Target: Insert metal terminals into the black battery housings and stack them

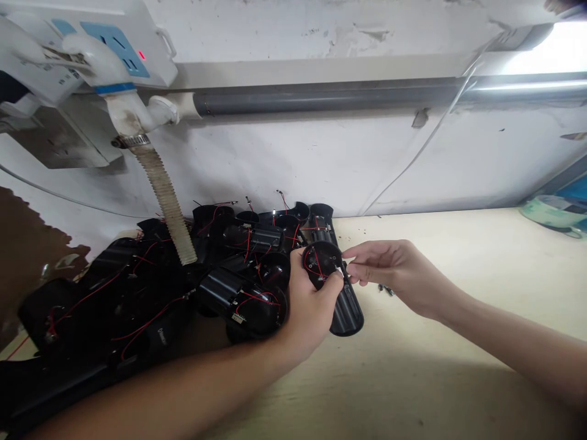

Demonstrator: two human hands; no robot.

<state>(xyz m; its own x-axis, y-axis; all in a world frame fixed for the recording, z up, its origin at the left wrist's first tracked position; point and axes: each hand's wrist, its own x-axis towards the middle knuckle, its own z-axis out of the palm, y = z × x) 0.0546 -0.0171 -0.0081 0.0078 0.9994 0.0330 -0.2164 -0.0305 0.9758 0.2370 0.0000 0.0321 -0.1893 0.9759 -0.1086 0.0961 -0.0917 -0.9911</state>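
My left hand [312, 299] is closed round a black plastic housing [351, 311] with a round cup at its top and a ribbed lower part. Thin red wires run inside the cup. The left thumb presses near a small white part at the cup's edge. At the housing's right side, my right hand [389, 269] pinches with thumb and forefinger; whatever is between the fingertips is too small to name. Just below the right fingers, a few small dark metal pieces [386, 289] lie on the table. Similar black housings [243, 299] with red wires are heaped to the left.
The pale table [458, 379] meets a white wall behind. A ribbed hose [165, 201] drops from a white pipe fitting into the heap. A power socket [119, 52] hangs upper left, and a grey pipe [321, 101] crosses the wall. A green patterned cup [553, 211] lies far right.
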